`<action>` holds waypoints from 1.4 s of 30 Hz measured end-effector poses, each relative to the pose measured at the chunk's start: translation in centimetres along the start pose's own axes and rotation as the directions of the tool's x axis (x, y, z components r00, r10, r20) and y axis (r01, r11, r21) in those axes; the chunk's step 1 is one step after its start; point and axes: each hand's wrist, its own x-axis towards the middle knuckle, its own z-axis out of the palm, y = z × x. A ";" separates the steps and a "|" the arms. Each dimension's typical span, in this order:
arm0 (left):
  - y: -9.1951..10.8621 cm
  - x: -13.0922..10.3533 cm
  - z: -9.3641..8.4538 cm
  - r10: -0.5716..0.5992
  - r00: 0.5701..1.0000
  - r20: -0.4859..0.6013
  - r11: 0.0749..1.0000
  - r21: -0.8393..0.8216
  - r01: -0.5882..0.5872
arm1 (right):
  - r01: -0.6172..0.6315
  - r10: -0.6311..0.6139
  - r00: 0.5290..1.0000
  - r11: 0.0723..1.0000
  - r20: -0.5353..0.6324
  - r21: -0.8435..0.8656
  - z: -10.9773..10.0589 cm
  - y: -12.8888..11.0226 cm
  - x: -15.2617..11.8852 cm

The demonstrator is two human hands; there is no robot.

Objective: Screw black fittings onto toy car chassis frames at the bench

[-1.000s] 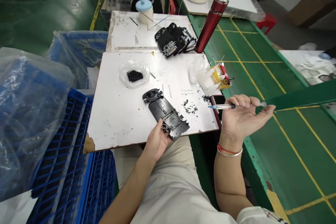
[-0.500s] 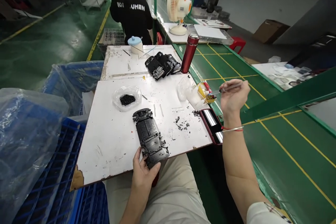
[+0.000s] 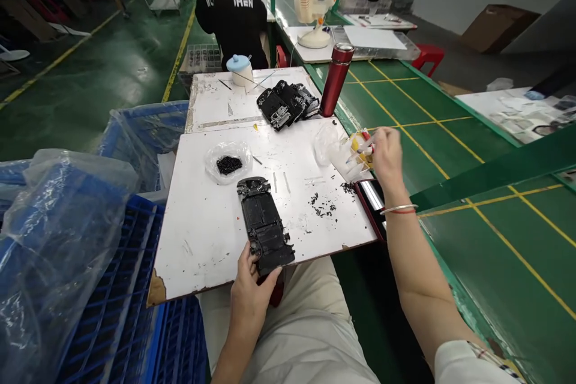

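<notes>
White tabletop [image 3: 198,222], brightly lit; green floor [image 3: 130,81], dimmer, pale sheen; plastic sheeting [image 3: 67,210], glinting; frame edges show wide-angle stretch.

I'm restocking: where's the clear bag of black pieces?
In the head view, the clear bag lies on the table, left of centre, beyond the black part held by the left hand.

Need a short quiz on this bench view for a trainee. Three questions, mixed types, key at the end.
1. Which of the person's hands grips the black plastic part?
2. True or false: the red flask stands on end.
3. Fill in the missing word: the heap of small black pieces sits in a clear plastic ____.

Key:
1. The left hand.
2. True.
3. Bag.
</notes>
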 end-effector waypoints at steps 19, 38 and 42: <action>-1.4 2.7 -0.4 0.655 0.750 0.092 0.474 0.723 -0.502 | 0.260 0.045 0.703 0.912 0.710 -0.316 -1.5 0.6 -14.8; 1.3 -0.7 -1.2 0.816 0.513 0.267 0.362 0.456 -0.813 | -0.429 0.225 0.308 0.900 0.924 -0.076 -2.5 -5.0 -19.3; 2.3 -1.5 -1.1 0.800 0.424 0.425 0.334 0.272 -0.902 | -0.629 0.190 0.198 0.777 0.962 -0.024 -2.0 -6.2 -21.4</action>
